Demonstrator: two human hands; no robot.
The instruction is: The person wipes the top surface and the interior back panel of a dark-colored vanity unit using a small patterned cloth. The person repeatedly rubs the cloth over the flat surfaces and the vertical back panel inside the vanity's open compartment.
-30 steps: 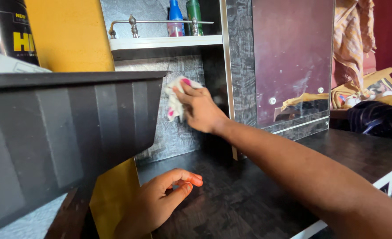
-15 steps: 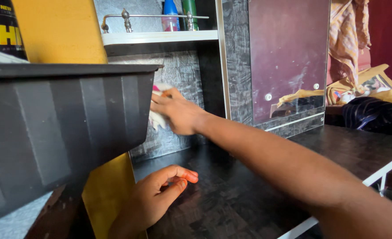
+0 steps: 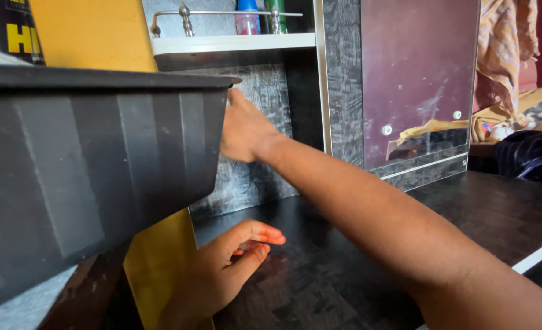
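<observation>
Fingers of my right hand [image 3: 243,131] hid behind the grey bin [image 3: 93,177], grip untellable; left hand [image 3: 225,269] lay wide on the counter [image 3: 344,269], lower centre.

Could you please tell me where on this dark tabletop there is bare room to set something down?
The dark tabletop is bare between the mirror and the right forearm. The left corner is crowded: left hand, right hand, grey bin.

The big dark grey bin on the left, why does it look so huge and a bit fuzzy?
Head view: the ribbed dark grey plastic bin sits very near the lens, so it looms large and soft-edged, and hides the right hand's fingers. Daylight glares off the smudged mirror panel; the left hand on the dark tabletop looks sharper.
</observation>
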